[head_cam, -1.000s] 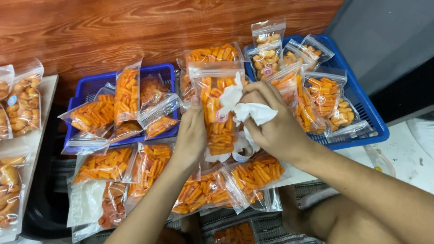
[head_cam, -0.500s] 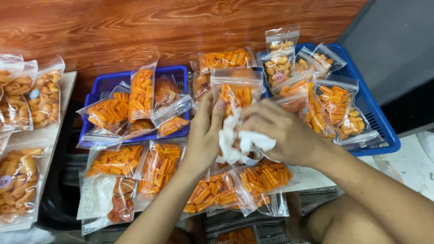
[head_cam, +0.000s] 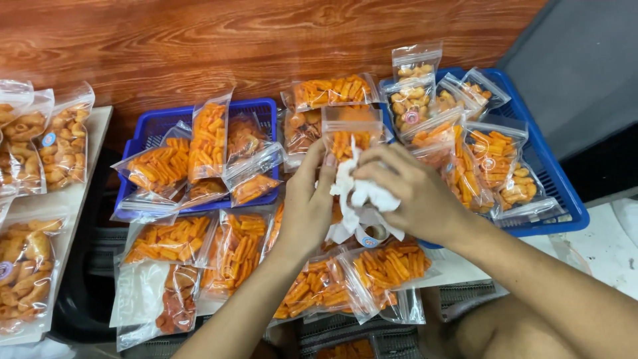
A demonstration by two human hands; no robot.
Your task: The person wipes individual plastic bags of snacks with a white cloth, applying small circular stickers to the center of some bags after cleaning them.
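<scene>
Compared with half a second earlier, the clear plastic bag of orange stick snacks [head_cam: 350, 136] is seen slightly nearer the middle, and the crumpled white cloth [head_cam: 364, 193] is pressed lower against it. The bag is pinched at its near left edge by the left hand [head_cam: 307, 203]; the cloth is clutched in the closed fingers of the right hand [head_cam: 411, 196]. Both are held above the table [head_cam: 465, 269]. The left blue plastic basket [head_cam: 156, 126] is filled with similar sealed bags of orange sticks. The right blue plastic basket [head_cam: 551, 179] holds bags of sticks and paler ring-shaped snacks. A small tape roll [head_cam: 373, 233] lies beneath the cloth.
</scene>
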